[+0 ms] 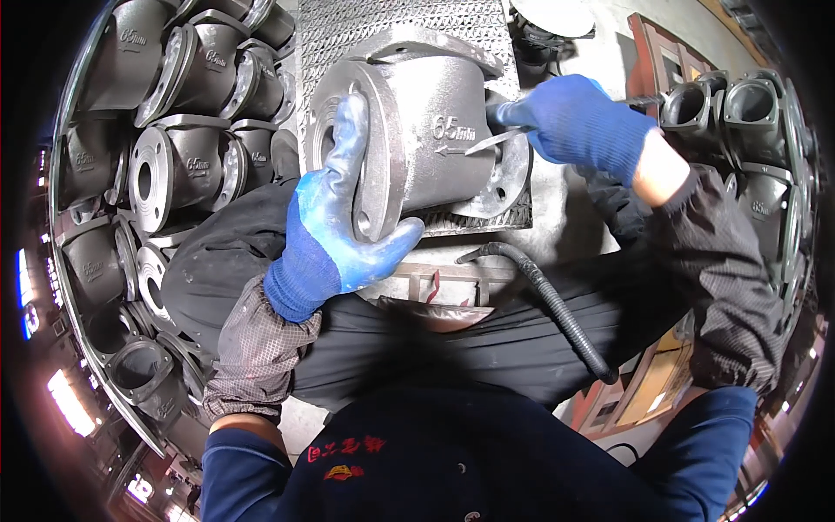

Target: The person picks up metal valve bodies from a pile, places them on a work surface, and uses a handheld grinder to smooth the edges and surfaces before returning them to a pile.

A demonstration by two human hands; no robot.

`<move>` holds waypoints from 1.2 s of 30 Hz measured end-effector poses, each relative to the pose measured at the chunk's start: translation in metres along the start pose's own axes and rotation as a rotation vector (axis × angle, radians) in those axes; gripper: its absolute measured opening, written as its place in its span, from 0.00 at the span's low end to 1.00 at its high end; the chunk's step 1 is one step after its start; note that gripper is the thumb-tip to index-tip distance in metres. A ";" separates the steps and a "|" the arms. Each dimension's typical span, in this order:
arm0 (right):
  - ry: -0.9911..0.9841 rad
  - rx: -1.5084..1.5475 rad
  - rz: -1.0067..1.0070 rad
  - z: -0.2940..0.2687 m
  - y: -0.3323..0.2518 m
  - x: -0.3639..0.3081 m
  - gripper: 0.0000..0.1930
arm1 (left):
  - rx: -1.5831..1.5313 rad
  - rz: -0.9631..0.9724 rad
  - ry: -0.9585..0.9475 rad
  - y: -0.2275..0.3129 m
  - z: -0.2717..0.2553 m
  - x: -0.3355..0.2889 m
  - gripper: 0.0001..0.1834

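A grey cast-metal flanged valve body (435, 96) lies on its side in front of me, with raised lettering and an arrow on its barrel. My left hand (339, 209), in a blue coated glove, holds the near-left flange, fingers along its face and thumb at its lower edge. Closed round a slim hand tool, my right hand (581, 123) is at the casting's right side. The tool's narrow pale metal blade (497, 141) points left across the barrel, close to the arrow. Its handle is hidden in the glove, so its exact kind cannot be told.
Under the casting is a textured metal plate (326, 43). Similar castings are stacked at the left (187, 170) and more castings stand at the right (764, 187). A dark ribbed hose (561, 304) curves over my leg. A round white-topped object (557, 16) is beyond the plate.
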State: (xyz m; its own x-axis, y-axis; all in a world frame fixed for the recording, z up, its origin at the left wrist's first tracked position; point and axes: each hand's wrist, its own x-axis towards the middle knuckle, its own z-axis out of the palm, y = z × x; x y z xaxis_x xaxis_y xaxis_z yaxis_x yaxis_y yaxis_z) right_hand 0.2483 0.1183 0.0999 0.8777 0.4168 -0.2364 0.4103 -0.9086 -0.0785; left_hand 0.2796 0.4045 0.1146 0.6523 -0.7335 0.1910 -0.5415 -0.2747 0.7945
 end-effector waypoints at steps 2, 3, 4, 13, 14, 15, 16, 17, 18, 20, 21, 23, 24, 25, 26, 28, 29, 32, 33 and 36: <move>-0.154 -0.027 -0.055 -0.005 0.004 0.012 0.14 | -0.005 0.020 -0.017 0.001 0.002 0.006 0.54; -0.150 -0.028 -0.060 -0.009 0.002 0.014 0.14 | 0.020 0.048 0.002 0.001 0.002 0.007 0.54; -0.239 -0.053 -0.071 -0.012 0.000 0.015 0.14 | 0.040 0.056 0.020 0.001 0.002 0.007 0.54; -0.355 0.707 0.054 -0.013 0.010 -0.011 0.20 | 0.043 -0.050 -0.079 0.004 -0.005 0.002 0.50; -0.159 0.486 0.036 -0.006 0.007 -0.012 0.19 | 0.056 -0.030 -0.081 0.003 -0.005 0.001 0.50; 0.036 0.262 0.018 0.000 0.003 -0.013 0.19 | 0.069 -0.010 -0.083 0.003 -0.004 0.000 0.50; -0.025 0.187 0.022 0.009 -0.002 -0.012 0.18 | 0.067 -0.007 -0.087 0.003 -0.003 0.000 0.50; -0.087 0.112 0.027 0.017 -0.005 -0.012 0.18 | 0.059 -0.015 -0.080 0.003 -0.002 0.001 0.50; -0.081 0.147 0.013 0.014 -0.008 -0.012 0.18 | 0.063 -0.024 -0.074 0.002 -0.003 0.000 0.50; -0.209 0.321 0.040 0.001 -0.012 -0.019 0.18 | 0.060 0.006 -0.062 -0.004 -0.003 0.001 0.50; -0.333 0.490 0.056 -0.015 -0.015 -0.020 0.17 | 0.070 0.039 -0.048 -0.003 -0.007 0.000 0.50; -0.419 1.127 0.228 -0.026 -0.016 -0.022 0.17 | 0.021 -0.040 -0.045 -0.004 -0.012 -0.004 0.50; -0.166 1.183 0.305 -0.025 -0.015 -0.028 0.18 | 0.005 -0.052 -0.046 -0.003 -0.012 -0.002 0.50; 0.054 1.198 0.343 -0.026 -0.015 -0.035 0.18 | -0.009 -0.066 -0.047 -0.003 -0.013 -0.001 0.50; 0.245 1.201 0.388 -0.026 -0.018 -0.040 0.18 | 0.001 -0.056 -0.030 -0.006 -0.013 -0.002 0.50; 0.492 1.277 0.503 -0.014 -0.028 -0.041 0.19 | -0.010 -0.109 -0.033 -0.007 -0.015 0.000 0.49; 0.521 1.564 0.757 -0.009 -0.037 -0.040 0.20 | -0.002 -0.101 -0.021 -0.011 -0.015 -0.001 0.49; 0.550 1.688 0.942 0.038 -0.051 -0.031 0.19 | -0.107 -0.183 -0.001 -0.012 -0.020 0.004 0.48; 0.538 1.691 0.883 0.051 -0.058 -0.028 0.21 | -0.115 -0.175 0.028 -0.019 -0.023 0.003 0.48; 0.467 1.701 0.857 0.053 -0.076 -0.005 0.21 | -0.076 -0.157 0.055 -0.040 -0.029 0.001 0.46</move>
State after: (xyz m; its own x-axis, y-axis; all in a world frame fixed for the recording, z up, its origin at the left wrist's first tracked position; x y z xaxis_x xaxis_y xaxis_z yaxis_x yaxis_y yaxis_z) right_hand 0.1994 0.1833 0.0558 0.7855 -0.3602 -0.5033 -0.4627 0.1983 -0.8640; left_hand 0.3167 0.4328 0.0997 0.7547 -0.6498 0.0906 -0.3904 -0.3337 0.8580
